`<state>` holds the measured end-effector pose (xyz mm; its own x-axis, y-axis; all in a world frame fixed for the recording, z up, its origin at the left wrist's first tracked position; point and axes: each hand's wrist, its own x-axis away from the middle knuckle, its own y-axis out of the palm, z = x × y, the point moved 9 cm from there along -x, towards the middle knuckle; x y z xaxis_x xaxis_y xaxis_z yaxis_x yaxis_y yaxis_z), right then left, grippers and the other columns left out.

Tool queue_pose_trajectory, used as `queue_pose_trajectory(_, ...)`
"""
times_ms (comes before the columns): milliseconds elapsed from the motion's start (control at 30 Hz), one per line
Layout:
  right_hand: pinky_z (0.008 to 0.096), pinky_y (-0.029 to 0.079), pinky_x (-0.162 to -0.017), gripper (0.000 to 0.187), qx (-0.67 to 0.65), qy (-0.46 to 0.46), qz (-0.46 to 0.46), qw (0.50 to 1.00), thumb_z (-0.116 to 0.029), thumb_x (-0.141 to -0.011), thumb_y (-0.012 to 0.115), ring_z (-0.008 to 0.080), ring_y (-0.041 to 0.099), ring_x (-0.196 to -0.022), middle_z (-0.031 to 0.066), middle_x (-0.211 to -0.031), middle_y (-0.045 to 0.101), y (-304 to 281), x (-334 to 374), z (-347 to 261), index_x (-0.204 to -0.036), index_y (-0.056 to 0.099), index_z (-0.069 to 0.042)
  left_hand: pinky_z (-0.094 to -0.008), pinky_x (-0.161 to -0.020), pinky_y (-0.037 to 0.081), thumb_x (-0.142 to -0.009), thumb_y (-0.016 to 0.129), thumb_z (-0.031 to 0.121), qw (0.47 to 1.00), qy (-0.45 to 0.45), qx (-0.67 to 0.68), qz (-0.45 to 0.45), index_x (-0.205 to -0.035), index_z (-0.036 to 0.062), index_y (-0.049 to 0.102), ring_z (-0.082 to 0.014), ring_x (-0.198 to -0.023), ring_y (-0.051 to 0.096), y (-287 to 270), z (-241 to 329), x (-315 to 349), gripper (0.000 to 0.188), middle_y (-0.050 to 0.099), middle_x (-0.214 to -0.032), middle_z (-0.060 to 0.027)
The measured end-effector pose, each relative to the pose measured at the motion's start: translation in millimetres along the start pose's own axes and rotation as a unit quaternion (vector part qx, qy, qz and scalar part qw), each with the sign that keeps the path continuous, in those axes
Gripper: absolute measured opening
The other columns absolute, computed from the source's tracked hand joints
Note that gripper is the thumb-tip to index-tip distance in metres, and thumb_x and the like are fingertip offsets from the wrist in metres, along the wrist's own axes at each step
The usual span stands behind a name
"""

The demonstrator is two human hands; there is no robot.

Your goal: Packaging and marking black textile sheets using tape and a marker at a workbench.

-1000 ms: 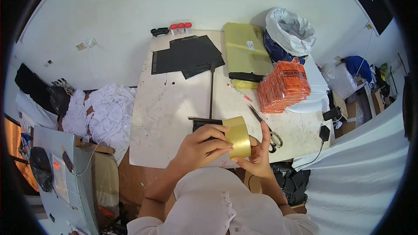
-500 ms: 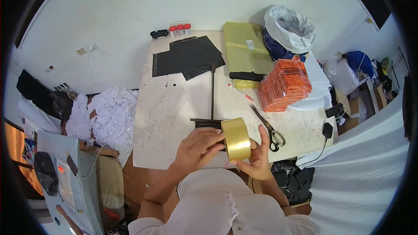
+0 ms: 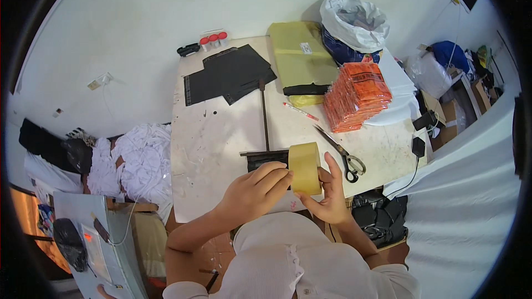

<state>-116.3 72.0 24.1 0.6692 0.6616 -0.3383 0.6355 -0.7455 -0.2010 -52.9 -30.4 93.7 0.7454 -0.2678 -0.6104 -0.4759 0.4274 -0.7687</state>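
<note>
A wide yellow-gold roll of packing tape is held up over the table's near edge. My right hand grips it from the right, thumb under the near rim and a finger raised past the core. My left hand is closed, fingers bent together with their tips at the roll's left edge; what they pinch, if anything, is hidden. Behind the left fingers lies a black folded item, partly covered. A thin dark rod runs from it toward the far side. Scissors lie right of the roll, blades pointing away.
Black flat mailer bags lie at the table's far left. A yellow package, a stack of orange wrapped packets and a white-lined bag fill the far right. A red-and-white marker lies mid-table. White cloth is piled at left.
The left hand has turned so its back faces up, hiding the thumb, with its fingertips still at the roll. The roll has moved slightly away and right. The whole view has shifted a little.
</note>
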Motion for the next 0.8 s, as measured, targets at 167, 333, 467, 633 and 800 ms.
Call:
queue_pose_trajectory(167, 0.03, 0.042, -0.084, 0.09, -0.002, 0.027, 0.031, 0.999, 0.009, -0.071, 0.063, 0.0186, 0.056, -0.096, 0.0141, -0.105, 0.056, -6.3, 2.3, 9.1, -0.141, 0.007, -0.007, -0.0235, -0.066, 0.052, -0.069, 0.065, 0.004, 0.997, 0.038, -0.031, -0.056, -0.092, -0.0008, 0.063, -0.0177, -0.096, 0.056, 11.9, 2.6, -9.1, 0.023, 0.059, -0.094, -0.0066)
queue_pose_trajectory(333, 0.0274, 0.042, -0.08, 0.087, 0.015, 0.04, 0.05, 0.998, 0.008, -0.071, 0.063, 0.017, 0.056, -0.094, 0.0119, -0.101, 0.057, -10.1, -1.2, 1.9, -0.14, 0.012, -0.007, -0.0244, -0.068, 0.052, -0.068, 0.061, 0.004, 0.987, 0.109, -0.091, -0.068, -0.091, -0.002, 0.062, -0.0187, -0.096, 0.056, 18.7, 9.2, -15.8, 0.024, 0.058, -0.093, -0.0073)
queue_pose_trajectory(467, 0.0271, 0.042, -0.079, 0.086, 0.014, 0.036, 0.073, 0.997, 0.007, -0.071, 0.064, 0.0169, 0.057, -0.091, 0.0111, -0.099, 0.057, -12.7, -3.1, 1.3, -0.14, 0.016, -0.008, -0.025, -0.069, 0.051, -0.067, 0.058, 0.006, 0.978, 0.158, -0.122, -0.067, -0.09, -0.0032, 0.062, -0.0195, -0.093, 0.056, 24.4, 11.2, -17.5, 0.025, 0.058, -0.089, -0.0076)
queue_pose_trajectory(633, 0.0271, 0.042, -0.079, 0.082, 0.013, 0.032, 0.094, 0.995, 0.005, -0.072, 0.064, 0.0174, 0.057, -0.091, 0.0111, -0.1, 0.057, -18.3, -4.0, -3.0, -0.139, 0.02, -0.008, -0.0254, -0.069, 0.047, -0.067, 0.058, 0.008, 0.965, 0.191, -0.164, -0.076, -0.084, -0.001, 0.061, -0.0177, -0.086, 0.056, 31.2, 15.9, -25.0, 0.019, 0.057, -0.084, -0.0067)
queue_pose_trajectory(800, 0.028, 0.042, -0.081, 0.081, -0.002, 0.051, 0.097, 0.994, 0.004, -0.073, 0.063, 0.0176, 0.056, -0.093, 0.0118, -0.101, 0.056, -20.4, -3.2, -2.4, -0.139, 0.02, -0.007, -0.0274, -0.07, 0.047, -0.07, 0.06, 0.009, 0.951, 0.232, -0.202, -0.048, -0.076, 0.0051, 0.059, -0.015, -0.079, 0.055, 31.3, 16.0, -32.5, 0.008, 0.055, -0.078, -0.0021)
